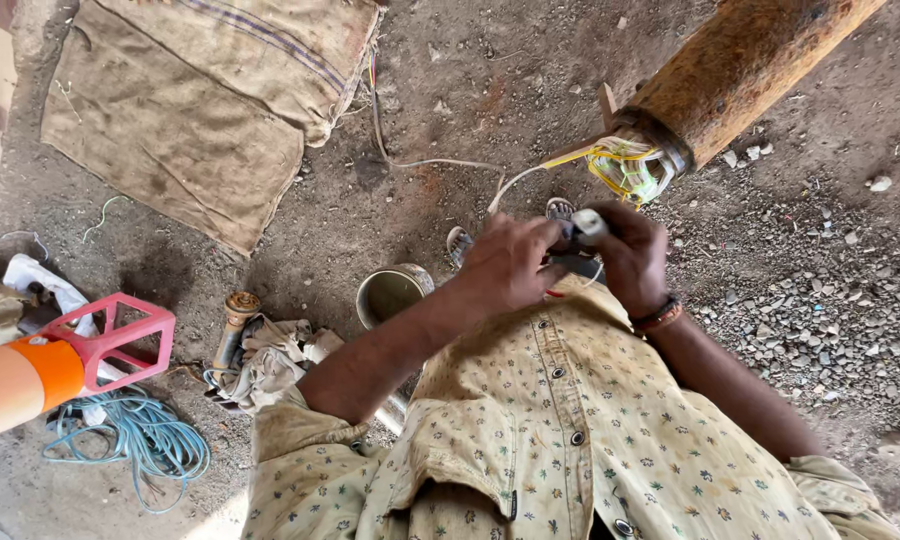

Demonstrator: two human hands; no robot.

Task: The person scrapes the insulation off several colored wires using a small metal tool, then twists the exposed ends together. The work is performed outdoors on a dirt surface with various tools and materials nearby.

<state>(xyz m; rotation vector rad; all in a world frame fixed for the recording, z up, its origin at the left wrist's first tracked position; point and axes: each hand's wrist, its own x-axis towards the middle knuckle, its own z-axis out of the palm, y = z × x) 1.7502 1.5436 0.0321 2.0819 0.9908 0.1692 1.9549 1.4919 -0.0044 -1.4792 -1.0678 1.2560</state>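
Both hands, left hand [505, 262] and right hand [632, 255], close their fingers around a white-tipped tool [582, 232] just below the rusty pipe [740, 65].

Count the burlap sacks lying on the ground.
2. Both lie upper left: a large flat burlap sack, and a second sack overlapping its upper right part. More may be hidden underneath.
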